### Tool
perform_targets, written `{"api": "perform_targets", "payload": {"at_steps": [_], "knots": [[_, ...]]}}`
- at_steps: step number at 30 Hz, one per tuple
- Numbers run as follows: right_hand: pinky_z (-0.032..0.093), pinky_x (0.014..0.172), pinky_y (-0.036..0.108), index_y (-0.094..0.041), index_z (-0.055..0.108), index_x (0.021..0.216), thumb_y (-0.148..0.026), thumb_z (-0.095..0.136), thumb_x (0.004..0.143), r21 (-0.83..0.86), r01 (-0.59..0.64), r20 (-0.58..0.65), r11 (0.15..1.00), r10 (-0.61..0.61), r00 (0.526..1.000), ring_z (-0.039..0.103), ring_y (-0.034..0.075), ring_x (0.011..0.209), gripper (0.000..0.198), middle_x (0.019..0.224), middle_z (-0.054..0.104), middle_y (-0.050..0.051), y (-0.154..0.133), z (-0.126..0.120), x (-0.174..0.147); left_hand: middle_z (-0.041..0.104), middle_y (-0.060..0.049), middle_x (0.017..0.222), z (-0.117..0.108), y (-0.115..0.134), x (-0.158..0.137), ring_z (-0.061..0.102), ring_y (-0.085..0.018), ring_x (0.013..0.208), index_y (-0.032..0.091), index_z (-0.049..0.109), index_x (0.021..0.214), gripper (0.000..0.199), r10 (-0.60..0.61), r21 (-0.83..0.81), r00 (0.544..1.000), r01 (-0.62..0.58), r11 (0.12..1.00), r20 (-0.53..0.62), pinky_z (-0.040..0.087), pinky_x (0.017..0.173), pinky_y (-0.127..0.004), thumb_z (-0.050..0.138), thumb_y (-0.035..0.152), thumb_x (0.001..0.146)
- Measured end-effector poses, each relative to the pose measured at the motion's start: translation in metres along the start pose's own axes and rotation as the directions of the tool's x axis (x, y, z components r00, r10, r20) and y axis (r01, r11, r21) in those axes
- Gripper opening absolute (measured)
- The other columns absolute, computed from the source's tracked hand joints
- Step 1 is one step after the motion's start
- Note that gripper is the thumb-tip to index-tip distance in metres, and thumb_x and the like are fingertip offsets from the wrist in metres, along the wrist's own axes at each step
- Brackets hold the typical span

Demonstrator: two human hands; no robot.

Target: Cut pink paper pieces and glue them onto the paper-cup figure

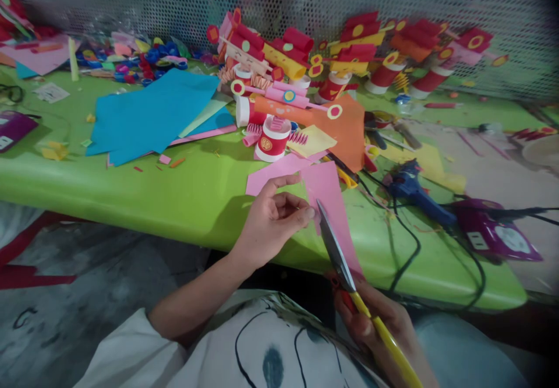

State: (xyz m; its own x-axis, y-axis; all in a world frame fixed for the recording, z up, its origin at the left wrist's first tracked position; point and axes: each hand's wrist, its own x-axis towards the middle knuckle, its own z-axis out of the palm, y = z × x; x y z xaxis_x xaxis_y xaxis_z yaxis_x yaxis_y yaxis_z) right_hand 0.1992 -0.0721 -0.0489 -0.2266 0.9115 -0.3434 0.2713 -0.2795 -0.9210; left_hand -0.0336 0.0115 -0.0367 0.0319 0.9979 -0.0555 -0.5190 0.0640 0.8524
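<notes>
My left hand (271,222) pinches the edge of a pink sheet of paper (328,185) between thumb and fingers, above the table's front edge. My right hand (379,318) is wrapped around a pair of scissors (335,251) with a yellow handle. The blades point up and away from me, and their tips lie against the pink paper near my left thumb. A narrow strip along the paper's left side looks partly cut off. Just beyond my hands stands a red and white paper cup (273,138) with pink folded paper strips at its sides.
Blue paper sheets (152,114) lie left on the green table (174,201). Several paper-cup figures with rolled-paper tops (283,50) line the back by a perforated metal screen (174,3). At right are a blue glue gun (419,193), black cords and a purple box (498,230).
</notes>
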Motion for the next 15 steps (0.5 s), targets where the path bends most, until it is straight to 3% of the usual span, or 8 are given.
{"api": "perform_targets", "payload": {"at_steps": [6, 11, 15], "knots": [[0.02, 0.045, 0.025, -0.021, 0.075, 0.113, -0.082, 0.073, 0.078, 0.044, 0.011, -0.009, 0.999, -0.011, 1.0, 0.029, 0.009, 0.055, 0.07, 0.07, 0.049, -0.002, 0.013, -0.003, -0.001, 0.068, 0.0, 0.088, 0.002, 0.001, -0.004, 0.063, -0.011, 0.078, 0.019, 0.057, 0.117, 0.048, 0.053, 0.084, 0.998, -0.05, 0.995, -0.035, 0.05, 0.069, -0.024, 0.088, 0.036, 0.083], [0.014, 0.043, 0.025, -0.022, 0.072, 0.097, -0.081, 0.077, 0.074, 0.118, -0.008, -0.027, 0.993, 0.011, 1.0, 0.022, 0.008, 0.053, 0.064, 0.069, 0.047, -0.003, 0.015, 0.002, 0.0, 0.064, 0.0, 0.081, 0.008, 0.008, -0.01, 0.054, -0.01, 0.069, 0.016, 0.064, 0.09, 0.032, -0.061, 0.266, 0.997, 0.048, 0.963, 0.04, 0.041, 0.063, -0.025, 0.086, 0.037, 0.082], [0.018, 0.044, 0.024, -0.02, 0.07, 0.086, -0.08, 0.08, 0.071, 0.168, 0.026, -0.053, 0.985, -0.017, 0.998, 0.032, 0.01, 0.058, 0.062, 0.073, 0.05, 0.0, 0.013, 0.008, 0.001, 0.061, 0.001, 0.077, 0.011, 0.009, -0.012, 0.05, -0.01, 0.066, 0.016, 0.066, 0.086, 0.02, -0.059, 0.343, 0.995, 0.028, 0.939, 0.078, 0.037, 0.064, -0.027, 0.075, 0.034, 0.09]]}}
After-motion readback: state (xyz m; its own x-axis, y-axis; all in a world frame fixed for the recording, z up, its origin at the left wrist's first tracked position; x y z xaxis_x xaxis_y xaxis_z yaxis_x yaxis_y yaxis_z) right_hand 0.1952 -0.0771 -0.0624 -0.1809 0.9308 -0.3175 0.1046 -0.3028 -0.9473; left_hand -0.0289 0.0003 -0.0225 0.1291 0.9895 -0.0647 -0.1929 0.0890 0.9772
